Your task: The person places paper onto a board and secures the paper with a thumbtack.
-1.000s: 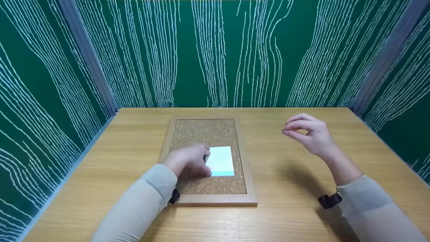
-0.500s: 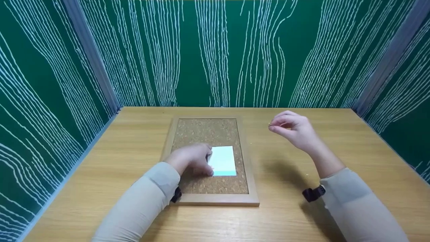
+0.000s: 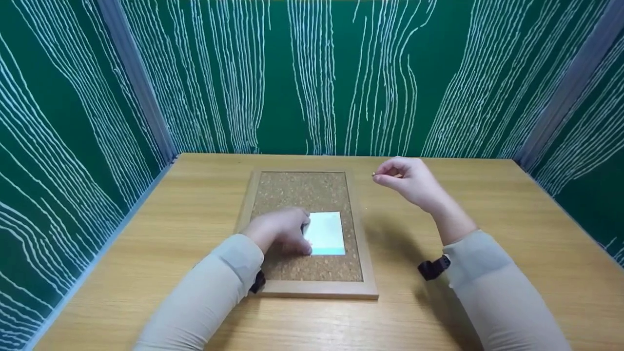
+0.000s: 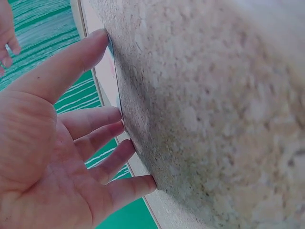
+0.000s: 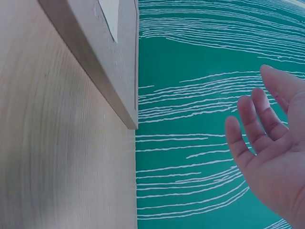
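A white square of paper lies flat on the framed cork board. My left hand reaches in from the left and holds it down, thumb and fingertips at the sheet's left edge. In the left wrist view, that hand has its fingers spread and fairly straight, tips touching the board. My right hand is raised beyond the board's right side. Its thumb and index finger pinch a tiny gold-coloured tack. In the right wrist view the other fingers are loosely bent and the tack is hidden.
The board's wooden frame forms a raised rim on the wooden table. Green panels with white wavy lines enclose the back and sides. Dark wrist cameras sit under the sleeves.
My right hand has moved left toward the board and slightly away from me, still pinching the tack. My left hand and the paper stay in place; the head view shifts slightly.
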A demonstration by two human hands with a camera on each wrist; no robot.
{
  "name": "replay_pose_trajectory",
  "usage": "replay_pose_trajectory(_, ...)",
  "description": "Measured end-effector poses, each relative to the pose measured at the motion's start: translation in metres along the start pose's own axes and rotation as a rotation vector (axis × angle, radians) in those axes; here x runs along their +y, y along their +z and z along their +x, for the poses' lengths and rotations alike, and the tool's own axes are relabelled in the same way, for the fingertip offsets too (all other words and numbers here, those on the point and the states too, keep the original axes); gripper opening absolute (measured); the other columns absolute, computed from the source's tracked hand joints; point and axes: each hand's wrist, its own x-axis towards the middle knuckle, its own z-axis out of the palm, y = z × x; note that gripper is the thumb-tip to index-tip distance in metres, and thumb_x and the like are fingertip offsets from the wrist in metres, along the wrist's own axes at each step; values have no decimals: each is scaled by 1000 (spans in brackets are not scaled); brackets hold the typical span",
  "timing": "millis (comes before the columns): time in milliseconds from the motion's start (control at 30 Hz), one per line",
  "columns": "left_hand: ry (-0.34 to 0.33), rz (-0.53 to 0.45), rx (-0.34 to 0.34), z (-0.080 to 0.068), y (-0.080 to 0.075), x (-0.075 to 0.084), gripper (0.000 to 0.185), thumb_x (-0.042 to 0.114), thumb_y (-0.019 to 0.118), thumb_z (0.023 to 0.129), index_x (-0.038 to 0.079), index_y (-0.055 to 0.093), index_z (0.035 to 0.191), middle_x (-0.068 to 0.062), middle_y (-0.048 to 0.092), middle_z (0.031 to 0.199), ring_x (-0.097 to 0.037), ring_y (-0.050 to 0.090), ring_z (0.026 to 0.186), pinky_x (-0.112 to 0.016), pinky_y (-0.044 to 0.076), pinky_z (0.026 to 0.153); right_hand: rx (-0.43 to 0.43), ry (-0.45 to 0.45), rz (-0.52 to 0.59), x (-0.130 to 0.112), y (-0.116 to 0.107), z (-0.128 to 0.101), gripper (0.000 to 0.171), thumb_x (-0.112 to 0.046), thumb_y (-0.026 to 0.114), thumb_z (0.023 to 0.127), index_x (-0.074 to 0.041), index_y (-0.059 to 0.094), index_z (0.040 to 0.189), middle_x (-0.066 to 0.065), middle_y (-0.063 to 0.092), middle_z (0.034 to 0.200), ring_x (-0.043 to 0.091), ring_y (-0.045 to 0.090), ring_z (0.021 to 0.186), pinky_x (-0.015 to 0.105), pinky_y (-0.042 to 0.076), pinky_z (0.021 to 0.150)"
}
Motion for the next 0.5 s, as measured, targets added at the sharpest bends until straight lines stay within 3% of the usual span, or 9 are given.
replay_pose_trajectory(133,-5,0,0,0,0,-1,45,37,88,79,14,66,111,-2,60,104,-25,58,92,-40,47,79,-32,38,16,-1,8,7,18,-21,72,97,-6,72,105,10,69,98,24,60,87,30,51,72)
replay_pose_trajectory(367,41,53,14,3,3,-2,35,36,88,78,10,64,85,-2,59,89,-20,55,77,-35,45,66,-102,75,19,-1,20,20,16,-22,73,95,-6,73,100,11,67,98,23,60,82,35,52,71)
replay_pose_trajectory(500,36,46,20,3,3,-2,35,36,88,78,11,65,86,-2,59,91,-21,55,79,-35,45,67,-126,103,-3,-2,26,26,13,-21,73,95,-9,74,98,9,66,98,26,60,82,37,52,71)
